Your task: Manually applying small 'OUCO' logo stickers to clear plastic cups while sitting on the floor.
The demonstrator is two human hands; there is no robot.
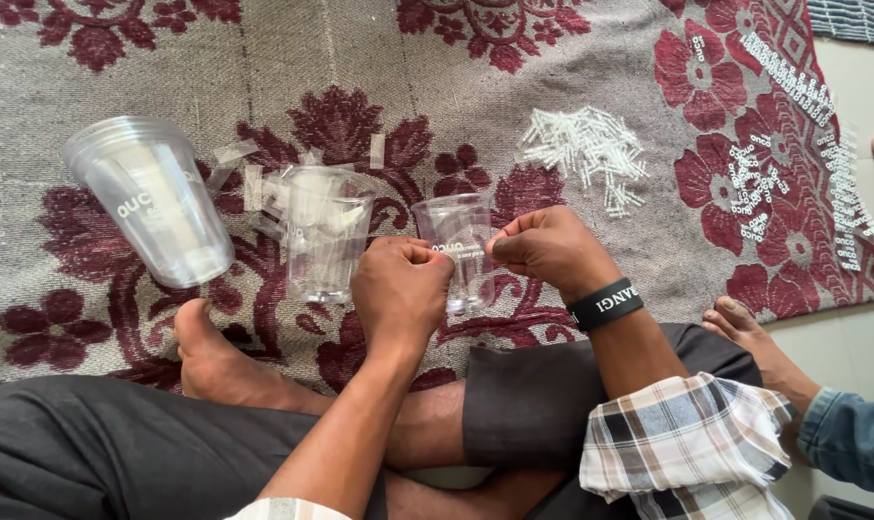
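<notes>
- Your left hand is curled tight and pinches one side of the small clear plastic cup. Your right hand is curled too and pinches the other side. The cup stands right between your hands, on the red and grey rug.
- It looks like you are pressing a white sticker onto the cup. Hold the cup steady with one hand, so it does not tip.
- Rub the sticker flat from the middle out, so no bubbles stay under it.
- Squeeze softly. A thin cup like this may bend or crack.
- Another clear cup stands just left of your left hand, and a stack of cups lies further left. Keep your elbow away from them.
- A pile of small white strips lies beyond your right hand.
</notes>
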